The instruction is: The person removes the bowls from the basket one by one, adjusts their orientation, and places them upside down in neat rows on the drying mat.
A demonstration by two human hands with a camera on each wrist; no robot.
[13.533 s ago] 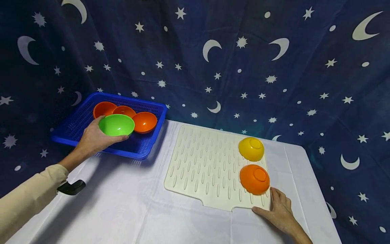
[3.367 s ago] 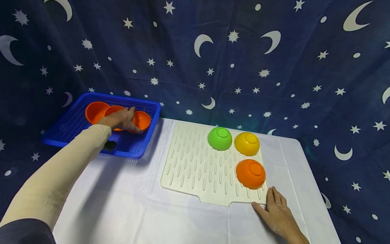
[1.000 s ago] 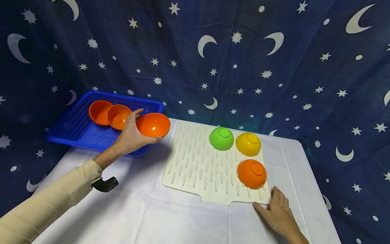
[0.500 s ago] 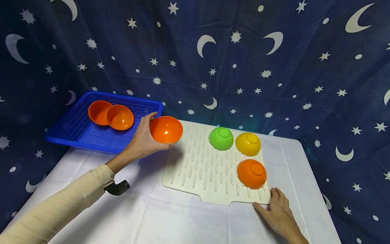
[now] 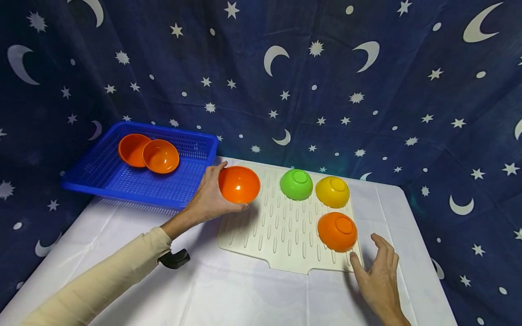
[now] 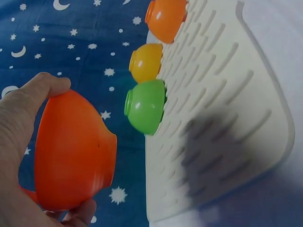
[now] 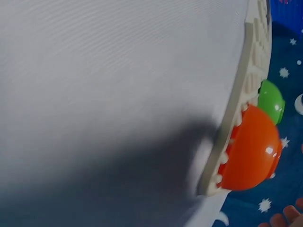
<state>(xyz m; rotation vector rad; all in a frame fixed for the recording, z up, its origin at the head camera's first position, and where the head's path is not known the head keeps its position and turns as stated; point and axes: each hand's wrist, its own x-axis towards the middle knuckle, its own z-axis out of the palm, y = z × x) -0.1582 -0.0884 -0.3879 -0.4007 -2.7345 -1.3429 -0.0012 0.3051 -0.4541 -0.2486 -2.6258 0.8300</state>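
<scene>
My left hand (image 5: 210,194) grips an orange bowl (image 5: 239,184) by its side, thumb and fingers round it, over the left part of the white ribbed drying mat (image 5: 281,226). In the left wrist view the held bowl (image 6: 73,151) is clear of the mat, its base facing right. Upside down on the mat are a green bowl (image 5: 296,184), a yellow bowl (image 5: 332,192) and another orange bowl (image 5: 336,232). My right hand (image 5: 379,276), fingers spread and holding nothing, is raised just beyond the mat's front right corner, near that orange bowl.
A blue plastic basket (image 5: 122,192) stands at the back left with two orange bowls (image 5: 161,156) in it, rims up. A white cloth (image 5: 228,294) covers the table. Behind it hangs a dark blue curtain (image 5: 244,59) with moons and stars.
The green bowl went from the basket onto the mat. My left hand then took an orange bowl from the basket and carried it right over the mat. My right hand has lifted off the mat's corner.
</scene>
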